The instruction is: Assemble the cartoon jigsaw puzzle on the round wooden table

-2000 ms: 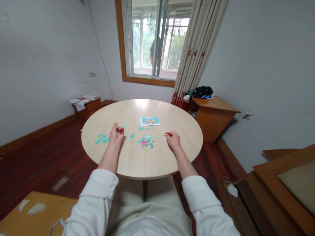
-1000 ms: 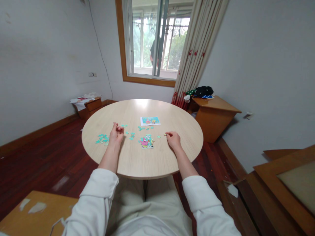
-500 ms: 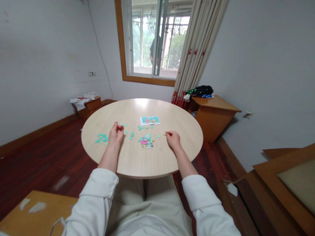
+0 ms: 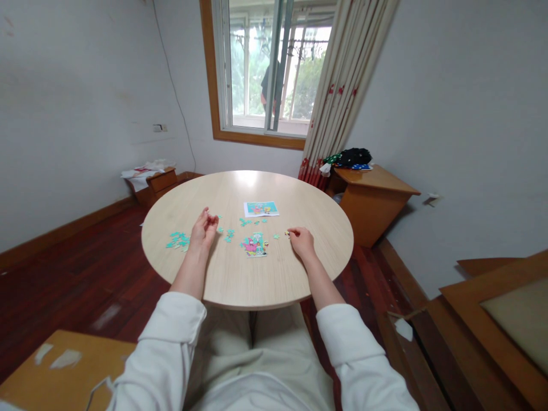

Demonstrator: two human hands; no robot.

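Note:
My left hand [image 4: 204, 229] is raised over the left half of the round table, palm turned inward. Its fingers are loosely bent and apart, with nothing visible in them. On the right, my right hand [image 4: 302, 241] pinches a small yellow and dark puzzle piece [image 4: 287, 233] at the tabletop. Between the hands lies a partly joined jigsaw puzzle [image 4: 256, 245] with a pink figure. One light green puzzle piece [image 4: 276, 236] lies between it and my right hand. Other loose pieces [image 4: 230, 235] are scattered near my left hand.
A pile of turquoise pieces [image 4: 177, 240] is at the left of the round table [image 4: 240, 285]. A printed picture sheet [image 4: 261, 209] lies beyond the puzzle. A wooden desk [image 4: 377, 188] with cloths stands behind right. A person [image 4: 270, 88] is beyond the window.
My left hand has lifted slightly, and its fingers have loosened and spread a little. My right hand stays in place with the piece.

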